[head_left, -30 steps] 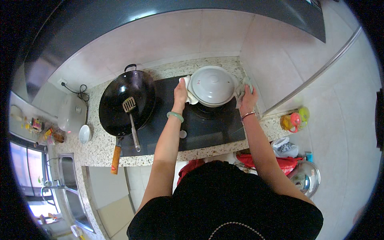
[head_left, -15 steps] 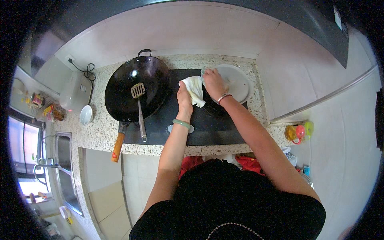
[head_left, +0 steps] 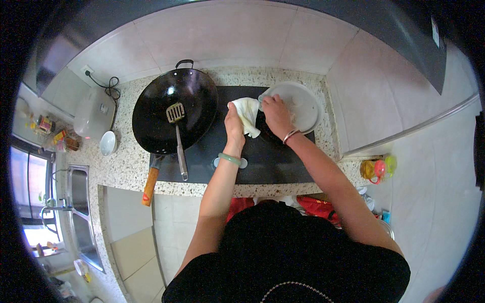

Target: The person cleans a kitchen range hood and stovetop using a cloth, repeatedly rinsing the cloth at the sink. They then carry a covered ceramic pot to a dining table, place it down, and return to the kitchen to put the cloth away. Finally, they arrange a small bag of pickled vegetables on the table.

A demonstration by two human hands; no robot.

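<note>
My left hand (head_left: 234, 125) is closed around a folded white cloth (head_left: 248, 112) with a yellowish patch, above the black cooktop (head_left: 212, 169). Just right of it, my right hand (head_left: 277, 113) bends its fingers down at the near-left side of a round whitish bowl (head_left: 310, 108). Those fingertips are close to a pale greenish edge, and whatever they pinch is hidden. Some pale matter shows inside the bowl, too unclear to name. A black wok (head_left: 151, 111) with a wooden handle sits to the left, a slotted metal spatula (head_left: 180, 146) lying in it.
A small white bowl (head_left: 108, 144) and a pale appliance (head_left: 95, 113) with a black cord stand on the speckled counter (head_left: 126, 169) at left. Further left is a steel sink (head_left: 81, 192). Lidded jars (head_left: 376, 169) stand at right, and a dark hood overhangs the top.
My right hand has shifted slightly right and down beside the whitish bowl. My left hand keeps the white cloth in nearly the same place.
</note>
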